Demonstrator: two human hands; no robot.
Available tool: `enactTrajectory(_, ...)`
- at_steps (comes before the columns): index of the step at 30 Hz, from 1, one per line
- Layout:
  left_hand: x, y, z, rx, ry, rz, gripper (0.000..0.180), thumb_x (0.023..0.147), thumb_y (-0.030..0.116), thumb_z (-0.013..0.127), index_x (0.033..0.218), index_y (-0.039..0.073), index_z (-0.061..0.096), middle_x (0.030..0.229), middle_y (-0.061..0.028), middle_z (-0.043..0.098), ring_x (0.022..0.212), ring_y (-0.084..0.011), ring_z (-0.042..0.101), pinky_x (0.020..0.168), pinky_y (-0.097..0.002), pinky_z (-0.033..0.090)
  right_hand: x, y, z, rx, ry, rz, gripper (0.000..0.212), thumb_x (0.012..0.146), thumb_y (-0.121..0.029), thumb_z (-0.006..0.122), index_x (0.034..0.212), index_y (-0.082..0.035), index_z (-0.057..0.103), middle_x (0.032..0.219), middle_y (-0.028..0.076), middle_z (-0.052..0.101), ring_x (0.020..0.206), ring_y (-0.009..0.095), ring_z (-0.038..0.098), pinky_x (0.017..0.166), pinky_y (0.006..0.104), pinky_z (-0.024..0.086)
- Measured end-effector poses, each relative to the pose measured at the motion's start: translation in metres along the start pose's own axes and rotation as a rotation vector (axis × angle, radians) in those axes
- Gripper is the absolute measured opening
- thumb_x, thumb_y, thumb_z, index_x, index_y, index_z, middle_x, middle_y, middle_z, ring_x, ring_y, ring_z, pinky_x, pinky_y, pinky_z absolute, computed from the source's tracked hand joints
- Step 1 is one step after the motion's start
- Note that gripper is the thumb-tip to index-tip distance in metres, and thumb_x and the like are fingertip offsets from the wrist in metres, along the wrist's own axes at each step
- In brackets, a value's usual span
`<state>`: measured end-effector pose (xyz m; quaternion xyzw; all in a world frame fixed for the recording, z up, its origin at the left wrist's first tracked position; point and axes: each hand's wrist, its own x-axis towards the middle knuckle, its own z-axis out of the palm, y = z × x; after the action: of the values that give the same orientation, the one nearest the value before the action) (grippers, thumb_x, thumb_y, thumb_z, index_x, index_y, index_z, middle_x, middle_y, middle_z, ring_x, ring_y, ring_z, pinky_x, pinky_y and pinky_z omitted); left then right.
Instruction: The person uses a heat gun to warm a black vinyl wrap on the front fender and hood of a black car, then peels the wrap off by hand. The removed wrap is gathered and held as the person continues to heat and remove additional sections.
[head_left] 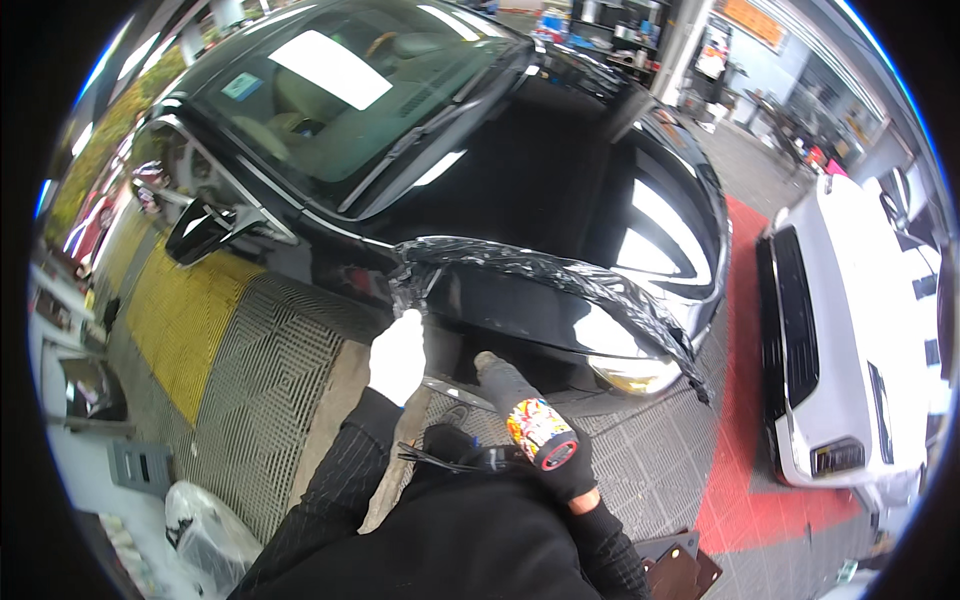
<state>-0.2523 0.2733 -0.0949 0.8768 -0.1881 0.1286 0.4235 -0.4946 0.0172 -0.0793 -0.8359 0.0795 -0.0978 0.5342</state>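
Along the near side of the black car's hood, in the head view, a bunched strip of dark film runs lengthwise toward the headlight. The white-gloved left hand is nearer, its fingers pinching the strip's left end. Ahead of the black-gloved right hand, which grips a heat gun, lies the film; the barrel slants forward-left, apart from it.

Crumpled, glossy black film arcs from eleven to three o'clock of the sticker-wrapped heat gun, whose nozzle points toward eleven.
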Motion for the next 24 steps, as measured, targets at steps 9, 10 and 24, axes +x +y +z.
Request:
enactTrajectory(9,-0.006,0.033,0.010,0.287,0.046,0.076,0.023,0.100,0.006,0.063,0.121,0.001,0.071,0.092,-0.0162,0.071,0.083,-0.0369,0.071,0.074,-0.0465,0.058,0.002,0.035,-0.022,-0.105,-0.069,-0.184,0.067,0.076,-0.028,0.097,0.130,0.001,0.070,0.117,0.016,0.080,0.110,0.028,0.078,0.094,0.0390,0.062)
enactTrajectory(10,-0.008,0.035,0.012,0.279,0.044,0.065,0.023,0.100,0.006,0.062,0.121,0.001,0.071,0.093,-0.0163,0.071,0.083,-0.0369,0.071,0.074,-0.0466,0.058,0.001,0.034,-0.025,-0.102,-0.087,-0.177,0.062,0.079,-0.027,0.094,0.130,0.000,0.071,0.118,0.015,0.080,0.111,0.028,0.078,0.095,0.0396,0.061)
enactTrajectory(24,-0.009,0.042,0.020,0.428,0.123,0.085,0.009,0.100,0.012,0.060,0.107,0.007,0.063,0.083,-0.0130,0.067,0.072,-0.0354,0.070,0.064,-0.0467,0.056,-0.013,0.033,-0.045,-0.334,-0.203,-0.171,0.031,0.097,-0.026,0.074,0.123,-0.009,0.079,0.118,0.010,0.081,0.109,0.032,0.076,0.093,0.0451,0.060)
